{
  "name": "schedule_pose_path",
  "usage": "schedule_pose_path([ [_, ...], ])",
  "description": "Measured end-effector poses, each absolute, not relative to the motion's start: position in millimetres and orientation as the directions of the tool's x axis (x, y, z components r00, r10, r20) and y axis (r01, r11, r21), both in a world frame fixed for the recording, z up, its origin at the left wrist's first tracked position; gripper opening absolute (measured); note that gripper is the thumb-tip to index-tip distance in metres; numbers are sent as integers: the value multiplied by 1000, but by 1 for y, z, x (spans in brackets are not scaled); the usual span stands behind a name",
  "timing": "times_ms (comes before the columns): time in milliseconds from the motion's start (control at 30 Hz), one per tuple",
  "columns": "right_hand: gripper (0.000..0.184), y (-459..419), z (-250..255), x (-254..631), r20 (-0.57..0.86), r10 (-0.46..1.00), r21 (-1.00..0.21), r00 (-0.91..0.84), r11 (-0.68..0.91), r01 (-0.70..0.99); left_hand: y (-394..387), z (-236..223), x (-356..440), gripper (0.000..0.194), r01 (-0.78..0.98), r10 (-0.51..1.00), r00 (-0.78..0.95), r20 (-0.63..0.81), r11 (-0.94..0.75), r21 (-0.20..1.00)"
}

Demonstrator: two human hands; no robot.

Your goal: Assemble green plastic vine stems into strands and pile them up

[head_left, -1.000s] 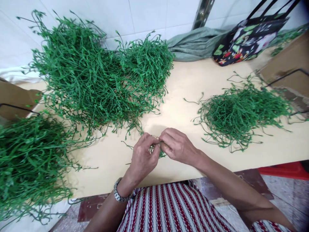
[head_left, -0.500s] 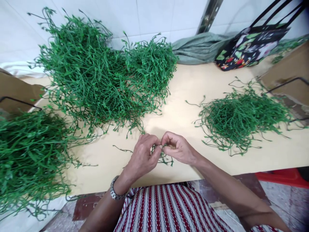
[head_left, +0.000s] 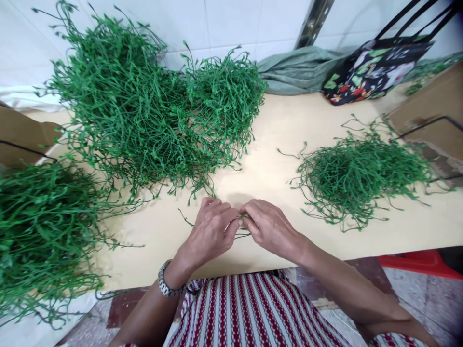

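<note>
Low over the table's front part, my left hand [head_left: 213, 226] pinches a thin green stem [head_left: 243, 215] between thumb and forefinger. My right hand [head_left: 273, 227] has its fingertips closed on the same stem, close against the left fingertips. Most of that stem is hidden by the fingers. Beneath the hands, a few more dark stems [head_left: 243, 235] show in part. A single stem end [head_left: 185, 218] sticks out left of my left hand.
A big heap of budded green stems [head_left: 137, 115] lies at the back left, another heap [head_left: 39, 226] at the left edge, and a smaller one [head_left: 361, 173] at the right. Behind are a flowered bag [head_left: 376, 70] and grey-green cloth [head_left: 300, 70]. Cardboard [head_left: 432, 106] stands far right.
My right fingers, more spread half a second ago, have curled in over the stem. The stems dangling under the hands show less now. My left hand has shifted slightly left.
</note>
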State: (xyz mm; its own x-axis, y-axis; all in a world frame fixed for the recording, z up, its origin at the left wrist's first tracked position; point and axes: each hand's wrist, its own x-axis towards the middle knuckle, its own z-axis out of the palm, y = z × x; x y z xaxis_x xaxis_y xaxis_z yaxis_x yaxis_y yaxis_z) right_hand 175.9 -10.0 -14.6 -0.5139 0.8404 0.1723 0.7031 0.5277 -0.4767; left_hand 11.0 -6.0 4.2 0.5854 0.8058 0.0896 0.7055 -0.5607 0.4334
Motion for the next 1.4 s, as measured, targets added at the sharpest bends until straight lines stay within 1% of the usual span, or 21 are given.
schedule_pose_path([
  [67,12,-10,-11,177,144,816,-402,-560,565,720,-5,6,10,25,689,790,610,65,-569,450],
  [133,19,-8,-7,181,131,759,-417,-638,626,659,-4,7,9,30,634,764,644,52,-570,523],
  [200,25,-2,-4,187,164,659,-527,-734,688,499,-3,9,7,34,516,714,699,50,-551,655],
  [267,31,3,-3,193,213,555,-677,-804,677,288,-2,9,4,38,368,655,754,51,-485,793],
  [367,36,9,-4,197,252,467,-862,-848,506,23,-1,9,0,42,224,634,772,39,-329,918],
  [433,35,8,-7,196,253,478,-930,-841,360,-75,-1,9,-2,41,193,664,748,19,-244,950],
  [500,30,5,-11,193,254,618,-963,-744,232,-135,-1,9,-2,36,190,729,684,6,-186,964],
  [567,24,3,-15,191,245,820,-965,-518,158,-207,-2,10,-2,30,204,803,596,5,-157,966],
  [600,23,3,-15,191,229,895,-960,-384,143,-239,-2,9,-2,28,215,829,559,8,-154,964],
  [667,21,6,-15,195,192,968,-951,-160,143,-272,-3,7,-4,26,240,853,521,15,-163,957],
  [767,20,14,-12,208,155,987,-952,50,163,-258,-4,0,-6,25,267,875,484,29,-179,947],
  [833,18,17,-10,215,182,977,-960,112,202,-195,-4,-3,-6,28,299,890,455,33,-188,936],
  [867,16,17,-10,216,204,974,-968,100,216,-131,-4,-3,-5,29,320,896,443,35,-195,927],
  [933,13,14,-12,215,229,973,-973,-28,229,37,-5,-3,-2,30,358,908,417,44,-209,910],
  [1000,16,10,-14,212,185,960,-958,-209,223,180,-6,0,0,29,371,924,377,63,-213,904],
  [1067,27,10,-16,208,122,932,-947,-342,213,242,-6,2,1,25,366,933,352,78,-213,906],
  [1133,37,13,-19,208,101,902,-935,-420,230,269,-6,3,0,22,350,930,357,88,-221,910],
  [1200,46,16,-21,208,142,860,-896,-491,322,305,-5,3,-1,20,326,926,364,97,-224,918],
  [1267,50,18,-23,207,237,803,-822,-547,465,327,-4,1,0,20,303,928,361,90,-208,930],
  [1333,42,18,-24,205,334,748,-739,-574,586,333,-1,-3,1,20,286,936,344,71,-176,942],
  [1400,23,16,-24,203,418,717,-662,-558,661,354,2,-6,2,21,281,948,313,54,-146,949],
])
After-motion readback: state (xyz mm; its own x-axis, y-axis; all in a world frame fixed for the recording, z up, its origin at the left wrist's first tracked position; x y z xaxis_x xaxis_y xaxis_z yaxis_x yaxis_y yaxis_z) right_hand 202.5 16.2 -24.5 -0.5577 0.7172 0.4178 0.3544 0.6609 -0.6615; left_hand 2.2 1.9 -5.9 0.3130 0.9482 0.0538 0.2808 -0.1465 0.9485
